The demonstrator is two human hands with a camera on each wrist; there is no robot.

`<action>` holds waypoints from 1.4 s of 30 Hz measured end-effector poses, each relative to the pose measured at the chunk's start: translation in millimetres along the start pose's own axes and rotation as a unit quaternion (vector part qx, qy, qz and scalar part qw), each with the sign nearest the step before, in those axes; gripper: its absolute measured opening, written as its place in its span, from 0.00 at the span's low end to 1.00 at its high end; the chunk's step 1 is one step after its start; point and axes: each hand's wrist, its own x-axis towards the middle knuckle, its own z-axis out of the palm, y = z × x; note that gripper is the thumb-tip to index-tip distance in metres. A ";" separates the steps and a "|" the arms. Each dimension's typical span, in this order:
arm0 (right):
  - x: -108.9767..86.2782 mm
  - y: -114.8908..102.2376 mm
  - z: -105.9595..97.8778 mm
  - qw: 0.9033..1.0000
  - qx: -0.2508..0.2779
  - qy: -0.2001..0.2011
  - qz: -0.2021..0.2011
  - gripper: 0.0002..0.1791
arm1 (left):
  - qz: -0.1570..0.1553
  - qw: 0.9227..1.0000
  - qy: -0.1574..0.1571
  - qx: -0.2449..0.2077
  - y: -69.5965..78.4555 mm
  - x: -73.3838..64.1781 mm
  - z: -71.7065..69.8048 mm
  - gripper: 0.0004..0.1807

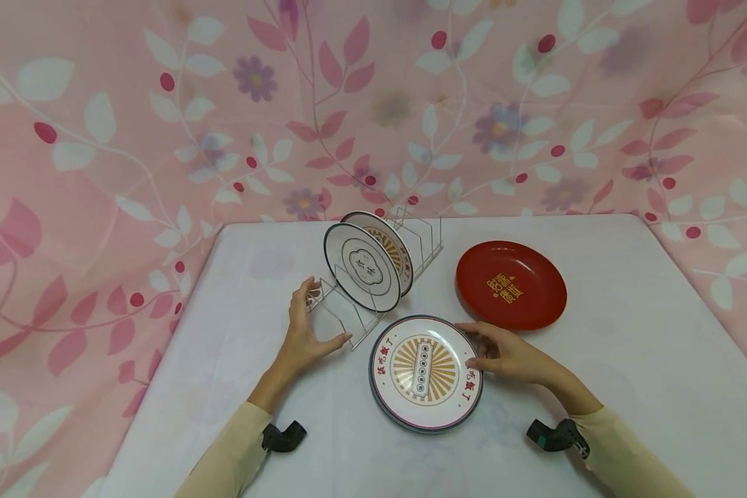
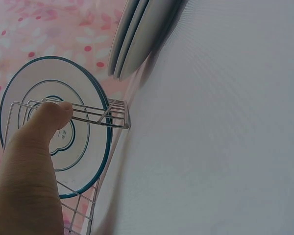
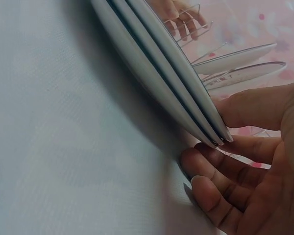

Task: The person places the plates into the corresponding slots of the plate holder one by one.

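Note:
In the head view, a wire plate rack (image 1: 342, 319) stands on the table with two white plates upright in it; the front plate (image 1: 362, 266) has a dark rim. My left hand (image 1: 303, 337) holds the rack's near end. The left wrist view shows the thumb (image 2: 51, 117) lying over its wires (image 2: 95, 115). In front lies a stack of three white plates (image 1: 426, 373), the top one printed with gold rays and red characters. My right hand (image 1: 513, 354) pinches the top plate's right rim, its thumb above. The lower fingers (image 3: 210, 196) curl beside the stack's edge in the right wrist view.
A red oval plate (image 1: 510, 287) with gold characters lies behind the right hand. The rack's far slots (image 1: 420, 238) extend toward the back of the white-covered table (image 1: 629, 332). A pink floral cloth (image 1: 373, 104) hangs behind.

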 end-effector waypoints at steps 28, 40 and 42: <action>-14.6 -17.0 -17.1 0.988 0.138 0.038 0.055 0.32 | -0.005 1.000 -0.001 0.004 0.9 -0.4 -0.7 0.67; -17.7 -24.1 -30.1 0.977 0.206 0.005 0.058 0.34 | -0.005 1.000 0.000 0.006 1.9 -0.4 -0.4 0.67; -17.5 -24.6 -31.0 0.977 0.208 0.005 0.045 0.33 | -0.004 1.000 -0.001 0.007 1.6 -0.3 -0.3 0.67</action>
